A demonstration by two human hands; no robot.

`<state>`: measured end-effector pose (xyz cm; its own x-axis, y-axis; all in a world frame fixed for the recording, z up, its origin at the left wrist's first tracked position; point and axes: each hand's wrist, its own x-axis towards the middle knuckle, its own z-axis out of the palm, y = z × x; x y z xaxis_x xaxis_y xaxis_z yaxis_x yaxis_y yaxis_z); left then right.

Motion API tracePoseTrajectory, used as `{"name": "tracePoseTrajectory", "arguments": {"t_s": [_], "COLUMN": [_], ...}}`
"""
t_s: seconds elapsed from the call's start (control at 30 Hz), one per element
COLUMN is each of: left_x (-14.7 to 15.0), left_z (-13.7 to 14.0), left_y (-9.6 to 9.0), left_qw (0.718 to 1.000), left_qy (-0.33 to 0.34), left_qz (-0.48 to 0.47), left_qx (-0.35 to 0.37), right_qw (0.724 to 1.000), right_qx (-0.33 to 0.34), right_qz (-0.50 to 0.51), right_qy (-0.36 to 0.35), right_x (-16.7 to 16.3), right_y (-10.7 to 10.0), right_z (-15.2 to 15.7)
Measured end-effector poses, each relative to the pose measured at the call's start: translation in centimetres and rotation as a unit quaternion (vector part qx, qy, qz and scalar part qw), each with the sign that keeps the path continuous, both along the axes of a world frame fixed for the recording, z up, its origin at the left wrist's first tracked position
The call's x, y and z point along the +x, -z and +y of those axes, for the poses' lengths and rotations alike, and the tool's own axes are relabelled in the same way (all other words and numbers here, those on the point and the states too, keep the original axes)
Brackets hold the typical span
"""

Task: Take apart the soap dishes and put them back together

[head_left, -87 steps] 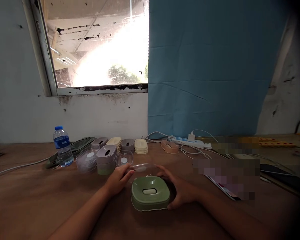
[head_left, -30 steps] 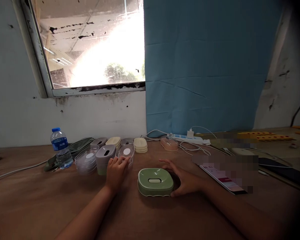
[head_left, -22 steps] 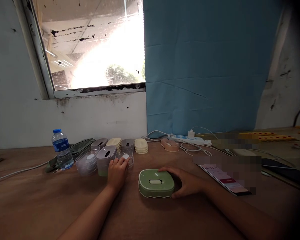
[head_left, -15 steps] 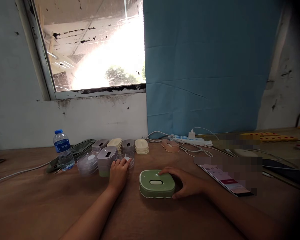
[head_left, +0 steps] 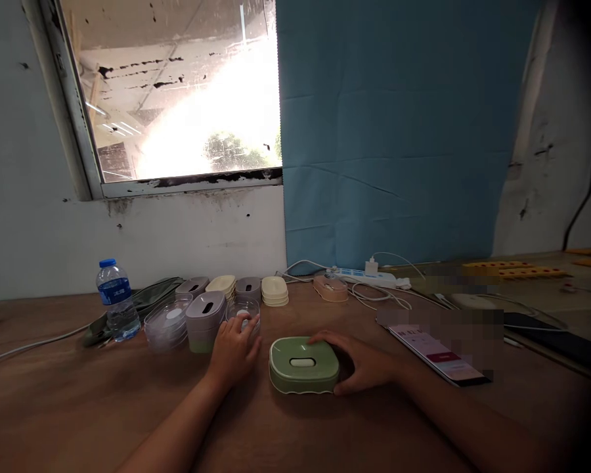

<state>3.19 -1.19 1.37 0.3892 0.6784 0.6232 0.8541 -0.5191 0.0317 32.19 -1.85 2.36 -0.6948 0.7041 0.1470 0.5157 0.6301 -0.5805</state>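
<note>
From far off, I see a big brown bench [head_left: 54,401]. Behind it, a blue cloth [head_left: 398,131] hangs on the right and a bright window [head_left: 187,92] is on the left. My right hand [head_left: 367,361] is near the middle of the bench. Its fingers hold the right side of the green box [head_left: 304,379], with the thumb at the near corner and fingertips on the far top edge. The box sits flat on the bench, near the middle. My left hand [head_left: 232,351] is farther left, with its fingers bent over a clear tub [head_left: 243,306]. I cannot tell if they pinch it. A phone [head_left: 440,355] lies to the right. A water bottle [head_left: 118,299] stands far left. Next to the left hand is a purple tub [head_left: 205,314], with more clear tubs [head_left: 167,322] on its left. Small cream lids [head_left: 274,289] are piled up at the far side.
</note>
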Motion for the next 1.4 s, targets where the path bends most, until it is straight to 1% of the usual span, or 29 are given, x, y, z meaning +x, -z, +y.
{"name": "tracePoseTrajectory", "arguments": {"t_s": [0.07,0.13,0.17,0.2,0.27,0.4,0.63,0.7,0.77,0.87,0.97,1.1,1.23,1.3,1.33,1.4], "left_x": [0.2,0.5,0.7,0.8,1.0,0.8,0.7,0.6,0.5,0.2,0.0,0.1,0.1,0.0,-0.1,-0.4], "left_z": [-0.9,-1.6,-1.8,-1.8,-1.6,-0.9,-1.1,-1.2,-1.3,-1.3,-1.3,-1.3,-1.4,-1.5,-1.5,-1.6], "left_y": [-0.6,-1.0,-1.0,-0.9,-0.5,0.0,-0.3,-0.5,-0.7,-0.8,-0.7,-0.6,-0.7,-0.8,-0.9,-1.1], "left_qw": [0.991,0.963,0.948,0.936,0.923,0.914,0.914,0.920,0.930,0.936,0.931,0.922,0.910,0.909,0.912,0.916], "left_qy": [0.118,0.239,0.281,0.307,0.331,0.344,0.346,0.325,0.290,0.257,0.257,0.262,0.286,0.295,0.297,0.303], "left_qz": [-0.017,-0.001,0.009,0.016,0.014,-0.012,-0.050,-0.077,-0.102,-0.119,-0.137,-0.161,-0.165,-0.177,-0.184,-0.190], "left_qx": [-0.056,-0.126,-0.153,-0.172,-0.195,-0.217,-0.207,-0.203,-0.202,-0.207,-0.218,-0.236,-0.251,-0.235,-0.217,-0.183], "right_qw": [1.000,0.999,0.998,0.998,0.998,0.997,0.997,0.997,0.997,0.997,0.995,0.987,0.983,0.984,0.983,0.973], "right_qx": [-0.016,-0.028,-0.031,-0.031,-0.027,-0.022,-0.027,-0.026,-0.026,-0.030,-0.038,-0.058,-0.064,-0.064,-0.065,-0.070], "right_qz": [0.015,0.032,0.038,0.044,0.055,0.073,0.068,0.062,0.065,0.074,0.089,0.149,0.168,0.164,0.169,0.208], "right_qy": [0.010,0.022,0.025,0.025,0.021,0.012,0.014,0.022,0.025,0.016,-0.003,-0.031,-0.048,-0.029,-0.009,0.065], "right_x": [-0.2,-0.7,-0.9,-1.2,-1.6,-2.1,-2.2,-2.2,-2.1,-1.9,-1.8,-1.9,-1.5,-0.9,-0.5,0.2], "right_y": [0.2,0.5,0.6,0.7,0.9,0.9,0.6,0.7,0.9,1.0,0.9,0.7,0.3,0.4,0.5,0.9], "right_z": [-0.2,-0.4,-0.5,-0.6,-0.7,-0.9,-1.0,-1.0,-1.0,-0.9,-0.8,-0.5,0.0,0.5,0.9,1.6]}}
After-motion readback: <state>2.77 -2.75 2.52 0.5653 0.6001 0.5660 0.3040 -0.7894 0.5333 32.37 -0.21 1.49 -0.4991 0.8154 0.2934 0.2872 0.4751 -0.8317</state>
